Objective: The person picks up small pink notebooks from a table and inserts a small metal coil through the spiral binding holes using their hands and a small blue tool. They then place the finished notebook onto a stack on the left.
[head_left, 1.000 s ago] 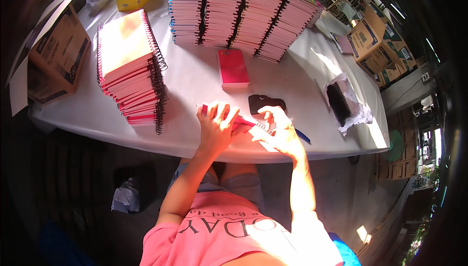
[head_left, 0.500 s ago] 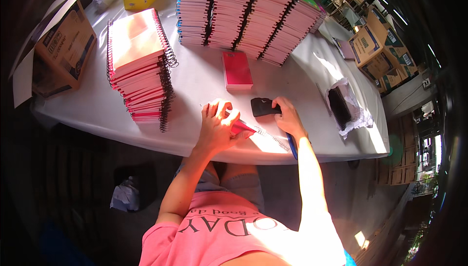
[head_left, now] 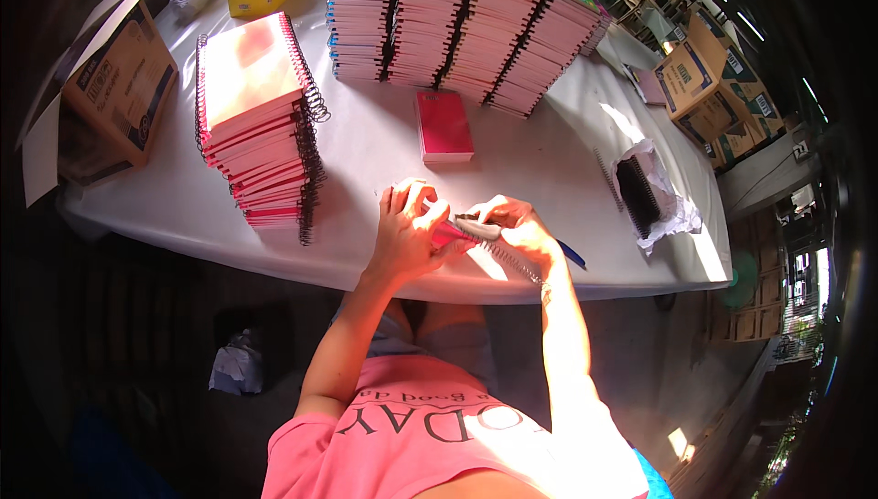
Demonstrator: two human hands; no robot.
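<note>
The coil (head_left: 514,262) is running out past the end of the pink booklet (head_left: 448,233) toward the right wrist, so its loose length could be catching on the forearm and kinking if the arm swings inward. The grey piece (head_left: 479,230) is bearing against the booklet's end, close to the coil; too hard or slanted a push there could be bending the wire or skewing the pages. A slackening grip on the left could be letting the booklet twist. The blue stick (head_left: 572,255) is lying just beside the right forearm, near the front edge of the desk (head_left: 338,266), where a bump could be sending it off. The left hand (head_left: 410,227) is closing around the booklet above the desk's near side, fingers curling over the top and thumb pressing below. The right hand (head_left: 521,229) is pinching the grey piece between thumb and fingers, nearly closed, the fingers partly hiding it; its exact kind is not showing clearly. Beyond both hands, a red pad (head_left: 444,128) is lying flat, with a booklet stack (head_left: 254,124) leaning to its left.
</note>
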